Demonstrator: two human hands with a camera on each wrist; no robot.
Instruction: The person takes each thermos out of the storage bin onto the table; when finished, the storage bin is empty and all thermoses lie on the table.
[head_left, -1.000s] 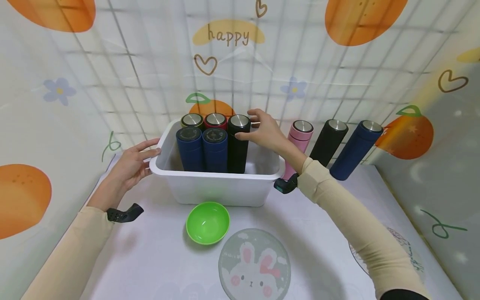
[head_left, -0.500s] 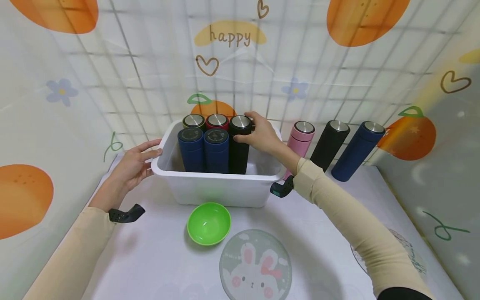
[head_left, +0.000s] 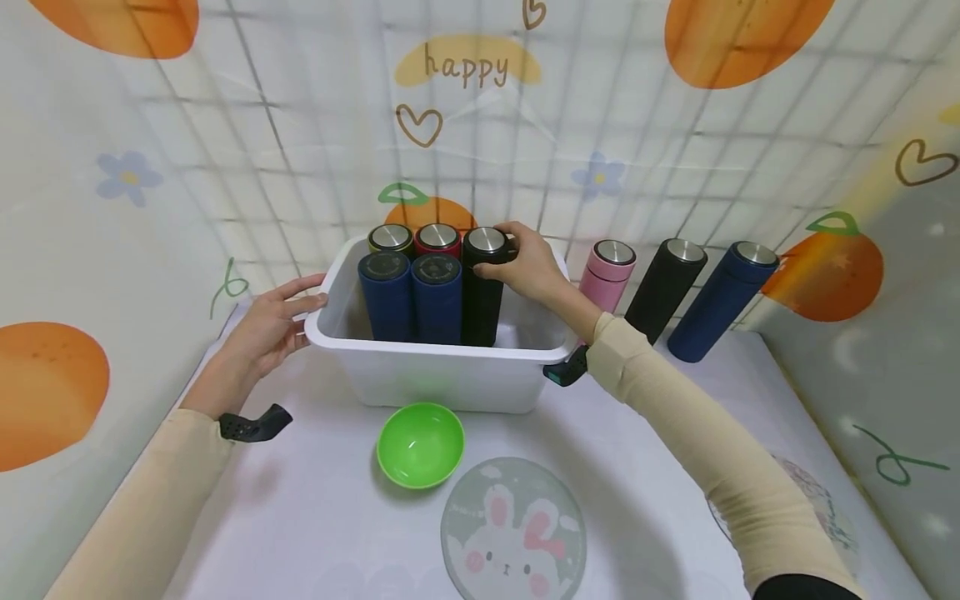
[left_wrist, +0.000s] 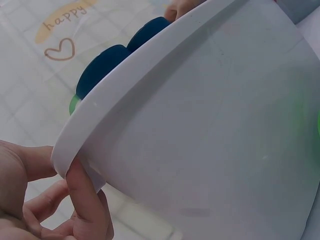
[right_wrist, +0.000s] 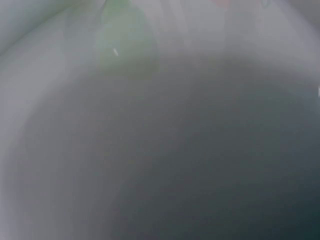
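Note:
My left hand (head_left: 268, 329) pinches the rim of a white plastic tub (head_left: 442, 375); the left wrist view shows thumb and fingers (left_wrist: 85, 190) on either side of that rim (left_wrist: 75, 132). Inside the tub, at the right end of the group, a black thermos bottle (head_left: 482, 308) stands upright. My right hand (head_left: 531, 265) grips it just below its silver-topped lid, thumb in front and fingers behind. Beside it stand two blue thermos bottles (head_left: 437, 300) in front, with a red-edged one (head_left: 438, 237) and a green-edged one (head_left: 392, 236) behind. The right wrist view is a grey blur.
Right of the tub a pink thermos (head_left: 606, 279), another black one (head_left: 666, 287) and a dark blue one (head_left: 722, 304) stand on the table. A green bowl (head_left: 421, 446) and a round rabbit mat (head_left: 513, 529) lie in front. A printed curtain (head_left: 315, 167) closes off the back.
My right hand has moved slightly left, and its thumb and fingers have closed onto the black thermos. My left hand stays at the tub's rim. The head view has shifted a little.

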